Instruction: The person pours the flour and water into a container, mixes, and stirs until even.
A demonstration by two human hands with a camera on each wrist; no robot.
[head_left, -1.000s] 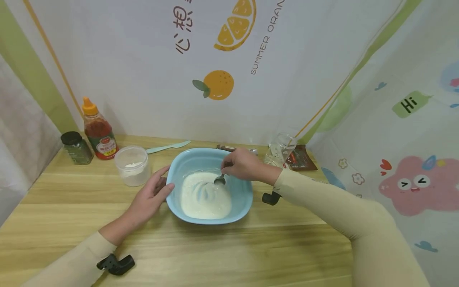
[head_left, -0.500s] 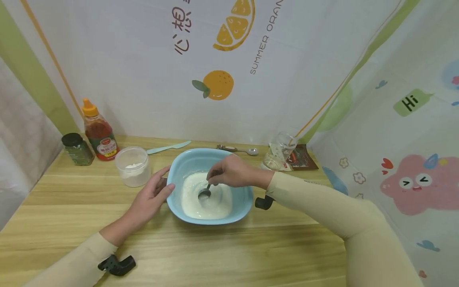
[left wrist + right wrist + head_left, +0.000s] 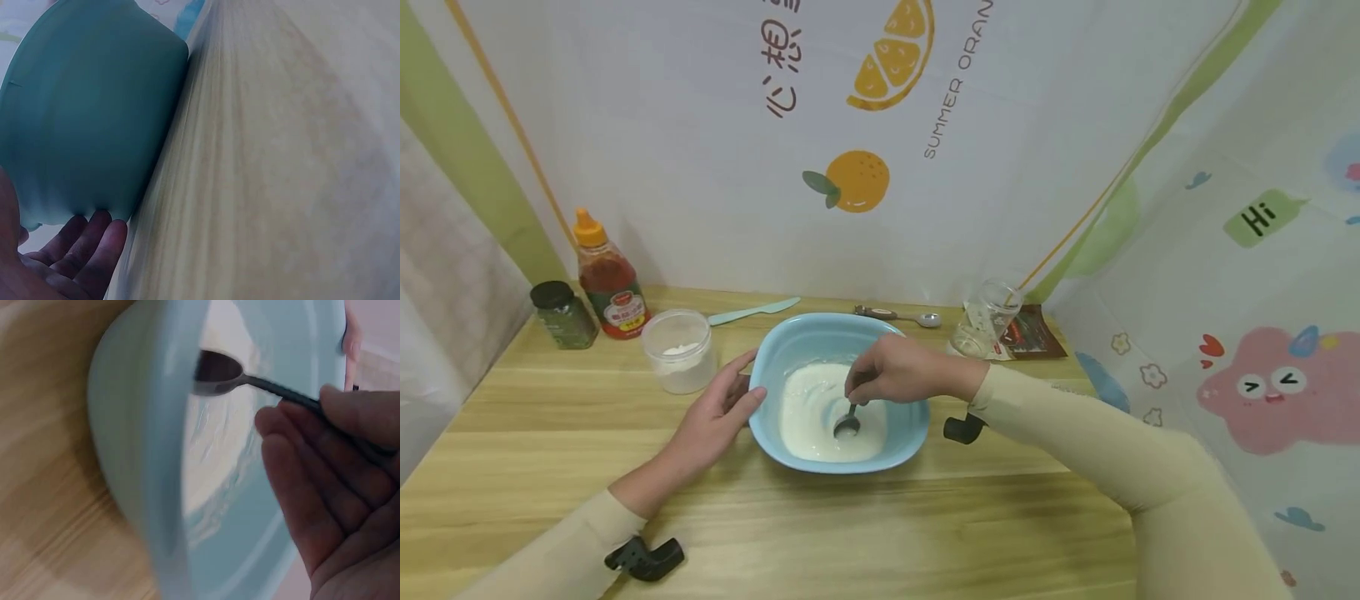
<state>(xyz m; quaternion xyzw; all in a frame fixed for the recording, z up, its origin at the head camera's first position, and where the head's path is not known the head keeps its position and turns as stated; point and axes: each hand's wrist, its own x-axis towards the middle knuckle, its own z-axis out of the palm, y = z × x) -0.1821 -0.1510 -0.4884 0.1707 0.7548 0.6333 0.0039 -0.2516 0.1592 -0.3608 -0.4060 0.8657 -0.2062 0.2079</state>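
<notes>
A light-blue bowl (image 3: 808, 337) stands on the wooden table, with a thick white batter-like mixture (image 3: 805, 417) spread over its bottom. My left hand (image 3: 718, 410) holds the bowl's left side, thumb at the rim and fingertips (image 3: 111, 240) against the outer wall. Over the bowl, my right hand (image 3: 904, 371) pinches the handle of a dark spoon (image 3: 847, 426) between thumb and fingers. The spoon's head dips into the mixture, tilted, and in the right wrist view its handle (image 3: 281, 389) runs back into the fingers.
Left of the bowl stand a clear tub (image 3: 679, 354) of white powder, a red sauce bottle (image 3: 613, 287) and a black-lidded jar (image 3: 563, 317). Behind lie a pale-blue knife (image 3: 752, 312) and a second spoon (image 3: 895, 315). A glass cup (image 3: 985, 321) and brown packet (image 3: 1033, 333) are at right.
The spoon has moved through the mixture, first left and toward me, then back right and nearer me. My left hand has kept its place on the bowl.
</notes>
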